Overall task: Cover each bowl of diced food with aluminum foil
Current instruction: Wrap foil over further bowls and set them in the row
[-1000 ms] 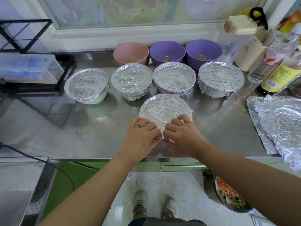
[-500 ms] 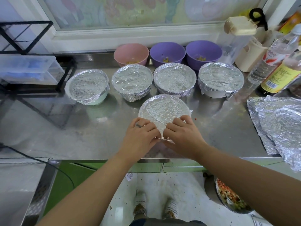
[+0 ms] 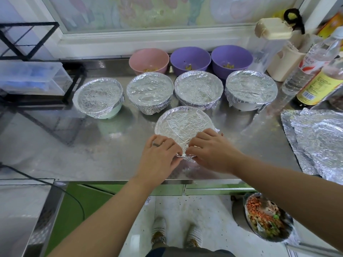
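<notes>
Crimping foil (image 3: 182,125) over the front bowl (image 3: 187,158), centre of frame.

The left hand (image 3: 159,154) and right hand (image 3: 209,151) meet at the bowl's near rim, fingers curled and pinching the foil edge down. Next, probably, the tuck must be worked round both sides, gently so the sheet does not tear. Across the surface (image 3: 74,149) behind stand four covered bowls (image 3: 98,95). Beyond them a pink bowl (image 3: 148,58) and two purple bowls (image 3: 190,57) lie open; the covered row blocks the reach to them. Spare foil sheets (image 3: 319,138) wait at right, with bottles (image 3: 315,58) crowding the upper right.
</notes>
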Tool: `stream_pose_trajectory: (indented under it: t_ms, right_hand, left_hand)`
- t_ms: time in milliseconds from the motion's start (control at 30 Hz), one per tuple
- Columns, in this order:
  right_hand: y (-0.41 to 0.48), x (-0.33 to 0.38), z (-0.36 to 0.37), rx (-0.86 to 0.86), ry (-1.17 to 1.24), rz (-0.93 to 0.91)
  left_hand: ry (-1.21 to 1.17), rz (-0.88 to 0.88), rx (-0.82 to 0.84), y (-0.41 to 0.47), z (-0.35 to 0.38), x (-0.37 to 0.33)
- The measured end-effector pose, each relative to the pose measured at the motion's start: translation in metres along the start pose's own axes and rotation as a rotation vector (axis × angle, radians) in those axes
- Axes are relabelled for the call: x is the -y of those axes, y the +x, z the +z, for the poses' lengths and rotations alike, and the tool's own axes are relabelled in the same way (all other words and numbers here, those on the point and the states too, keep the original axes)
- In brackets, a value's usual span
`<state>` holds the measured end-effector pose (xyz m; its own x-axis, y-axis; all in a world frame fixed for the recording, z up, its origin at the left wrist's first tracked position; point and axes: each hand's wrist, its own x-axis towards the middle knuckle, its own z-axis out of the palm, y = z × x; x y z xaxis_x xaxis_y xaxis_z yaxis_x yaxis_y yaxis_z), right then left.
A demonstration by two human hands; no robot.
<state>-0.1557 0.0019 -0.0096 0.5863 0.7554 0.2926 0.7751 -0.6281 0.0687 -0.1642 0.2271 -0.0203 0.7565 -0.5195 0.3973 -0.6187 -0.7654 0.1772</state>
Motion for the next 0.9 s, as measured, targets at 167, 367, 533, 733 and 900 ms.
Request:
stream_pose_trajectory:
  t_ms: [167, 367, 533, 733, 900]
  right_hand:
    - [0.0028, 0.0008, 0.0050, -0.049, -0.017, -0.002]
    - [0.0034, 0.0031, 0.0059, -0.114, -0.002, 0.048]
    - [0.0025, 0.0082, 0.0071, -0.111, 0.045, 0.119]
    - [0.0013, 0.0064, 0.0112, -0.115, -0.036, 0.081]
    - [0.0049, 0.0061, 0.0110, -0.117, -0.073, 0.027]
  left_hand:
    - [-0.009, -0.012, -0.010, 0.0008, -0.0025, -0.0008]
    - [-0.015, -0.022, -0.010, 0.0014, -0.0028, -0.0040]
    - [-0.015, -0.029, -0.003, 0.0026, -0.0034, -0.0035]
    - [0.000, -0.023, 0.003, 0.0023, -0.0031, -0.0026]
    - [0.033, -0.037, 0.025, 0.0046, 0.0004, -0.0071]
